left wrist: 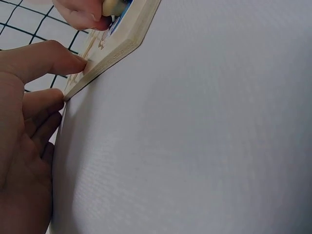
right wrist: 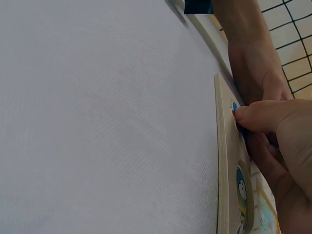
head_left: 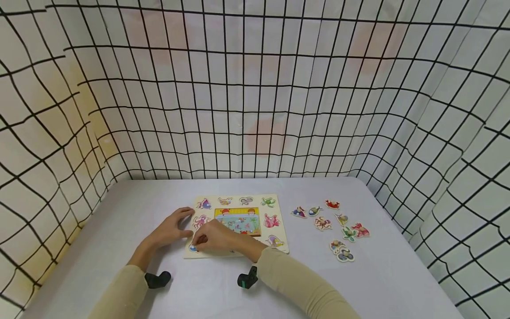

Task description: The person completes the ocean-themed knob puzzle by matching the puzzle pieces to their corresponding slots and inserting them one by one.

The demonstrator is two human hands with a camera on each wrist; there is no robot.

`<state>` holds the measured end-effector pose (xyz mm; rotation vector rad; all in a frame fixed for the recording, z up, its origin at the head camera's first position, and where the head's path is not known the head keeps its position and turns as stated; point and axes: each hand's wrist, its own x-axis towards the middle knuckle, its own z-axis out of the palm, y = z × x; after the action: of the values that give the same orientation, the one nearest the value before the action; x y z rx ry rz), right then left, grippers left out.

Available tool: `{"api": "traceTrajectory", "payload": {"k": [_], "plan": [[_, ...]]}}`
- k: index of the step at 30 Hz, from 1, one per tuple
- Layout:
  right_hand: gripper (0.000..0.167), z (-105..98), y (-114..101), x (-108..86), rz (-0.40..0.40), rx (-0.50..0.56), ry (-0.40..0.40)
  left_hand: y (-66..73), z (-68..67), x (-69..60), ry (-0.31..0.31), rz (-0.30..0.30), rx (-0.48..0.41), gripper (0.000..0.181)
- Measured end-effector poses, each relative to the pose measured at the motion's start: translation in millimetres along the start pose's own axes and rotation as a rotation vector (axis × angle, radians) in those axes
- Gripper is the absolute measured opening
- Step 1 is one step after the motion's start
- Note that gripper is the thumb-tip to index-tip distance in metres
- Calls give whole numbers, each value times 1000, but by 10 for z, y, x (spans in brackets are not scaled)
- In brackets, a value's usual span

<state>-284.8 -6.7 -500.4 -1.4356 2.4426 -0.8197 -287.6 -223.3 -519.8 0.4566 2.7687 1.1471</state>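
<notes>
A wooden puzzle board (head_left: 282, 229) with sea-animal pictures lies on the white table. At its near left corner, my right hand (head_left: 217, 235) pinches a small blue puzzle piece (head_left: 193, 248) between thumb and fingers. The left wrist view shows a pale knob (left wrist: 113, 7) on that piece in the pinch. Whether the piece sits fully in a recess is hidden by the fingers. My left hand (head_left: 169, 229) rests beside the board's left edge, its thumb (left wrist: 66, 59) touching the edge and the other fingers loosely bent.
Loose knobbed pieces lie right of the board, among them a red crab (head_left: 332, 204), an octopus (head_left: 322, 223), a green turtle (head_left: 349, 234), a pink fish (head_left: 360, 230) and a grey curled piece (head_left: 345, 254). Black-grid white walls (head_left: 255, 102) stand behind and at both sides.
</notes>
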Motion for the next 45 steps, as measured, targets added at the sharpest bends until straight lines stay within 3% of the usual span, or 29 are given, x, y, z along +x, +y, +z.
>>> {"api": "traceTrajectory", "payload": {"k": [13, 21, 38, 45], "plan": [[18, -128, -19, -66, 34, 19, -32, 16, -7, 30, 12, 10, -19, 76], [20, -335, 72, -220, 70, 18, 15, 43, 2, 57, 8, -2, -16, 77], [25, -699, 324, -604, 124, 64, 114, 40, 28, -22, 28, 17, -19, 78], [24, -846, 412, -758, 163, 28, 150, 10, 32, -28, 29, 5, -15, 79]]}}
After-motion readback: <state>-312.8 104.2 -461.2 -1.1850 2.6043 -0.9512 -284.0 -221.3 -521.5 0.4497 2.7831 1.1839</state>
